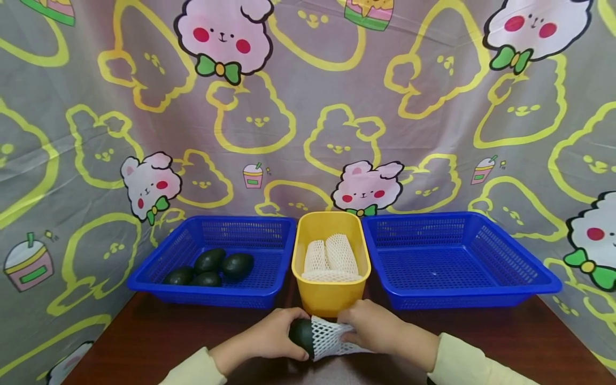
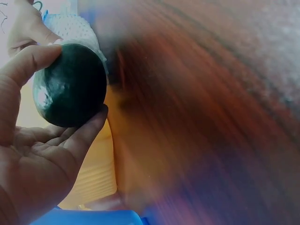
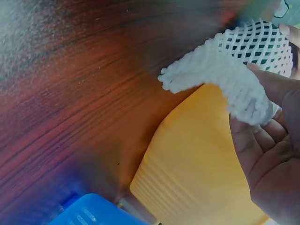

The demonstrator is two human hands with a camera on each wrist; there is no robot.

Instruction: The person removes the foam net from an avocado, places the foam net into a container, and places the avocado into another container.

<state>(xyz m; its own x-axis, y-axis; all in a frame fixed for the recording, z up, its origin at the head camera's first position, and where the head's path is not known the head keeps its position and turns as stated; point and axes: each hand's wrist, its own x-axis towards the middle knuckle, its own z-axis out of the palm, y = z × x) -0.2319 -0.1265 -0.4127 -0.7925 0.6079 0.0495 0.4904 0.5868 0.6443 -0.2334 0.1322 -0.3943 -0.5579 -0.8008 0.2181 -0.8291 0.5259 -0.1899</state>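
Observation:
A dark green avocado (image 2: 70,86) lies between the thumb and fingers of my left hand (image 1: 274,334), which grips its bare end. The white foam net sleeve (image 1: 329,338) covers the avocado's other end, its mesh stretched wide there. My right hand (image 1: 372,326) pinches the sleeve from the right. In the right wrist view, the sleeve's loose tail (image 3: 187,75) hangs narrow and folded beyond the thumb and fingers. Both hands work low over the table, just in front of the yellow bin (image 1: 331,297).
The left blue basket (image 1: 269,294) holds several avocados (image 1: 238,266). In the yellow bin stand more foam net sleeves (image 1: 340,254). Another blue basket (image 1: 433,262) is on the right. Behind them hangs a patterned curtain (image 1: 298,128); brown wood grain shows on the table (image 1: 144,331).

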